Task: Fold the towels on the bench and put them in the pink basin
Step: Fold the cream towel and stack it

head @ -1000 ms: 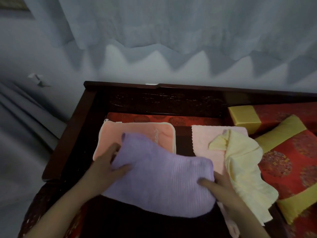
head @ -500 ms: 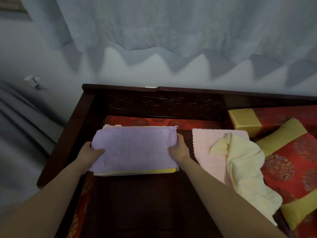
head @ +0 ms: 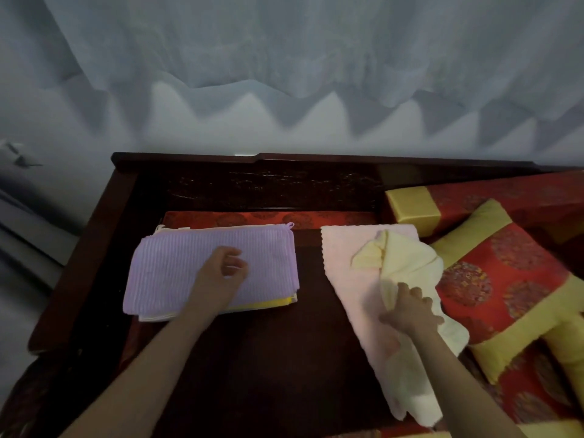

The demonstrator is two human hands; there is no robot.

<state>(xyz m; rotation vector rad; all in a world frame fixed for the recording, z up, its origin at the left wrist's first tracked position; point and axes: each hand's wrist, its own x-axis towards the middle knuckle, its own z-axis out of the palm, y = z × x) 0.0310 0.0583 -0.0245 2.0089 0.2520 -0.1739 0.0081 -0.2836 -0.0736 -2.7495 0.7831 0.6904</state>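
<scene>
Purple towel [head: 177, 263], one, under loosely curled left hand [head: 221, 273]; right hand [head: 407, 309] grips one cream towel [head: 410, 263] atop one pink towel [head: 344, 257].

Left hand [head: 221, 273] loosely curled, palm down — right hand [head: 409, 306] grips the yellow towel [head: 407, 263].

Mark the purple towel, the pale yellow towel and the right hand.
purple towel [head: 177, 270]: head view, left half of its ribbed top face.
pale yellow towel [head: 410, 263]: head view, crumpled upper part.
right hand [head: 407, 312]: head view, middle of the hand, which grips the pale yellow towel.
</scene>
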